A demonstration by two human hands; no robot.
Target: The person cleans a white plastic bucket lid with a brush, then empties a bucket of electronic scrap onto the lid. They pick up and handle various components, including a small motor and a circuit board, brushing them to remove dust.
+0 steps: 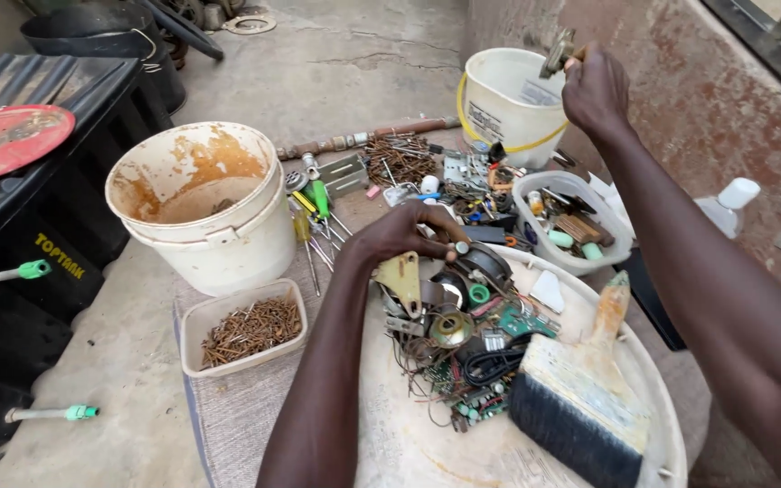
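My left hand [406, 231] rests fingers-down on a heap of scrap parts [463, 334]: wires, green circuit boards, round metal pieces and a yellowish bracket. Whether it grips any piece I cannot tell. The heap lies on a round white lid [409, 443]. My right hand [595, 88] is raised over a white bucket [508, 104] at the back and pinches a small metal part [558, 51] above its rim. A wide paint brush [580, 389] with black bristles lies on the lid to the right of the heap.
A large stained white bucket [201, 203] stands at left, with a shallow tray of rusty nails [244, 333] in front of it. Screwdrivers [314, 221], more nails and small hardware lie behind the lid. A clear tub [571, 226] of bits sits right. Black crates [29, 199] line the left side.
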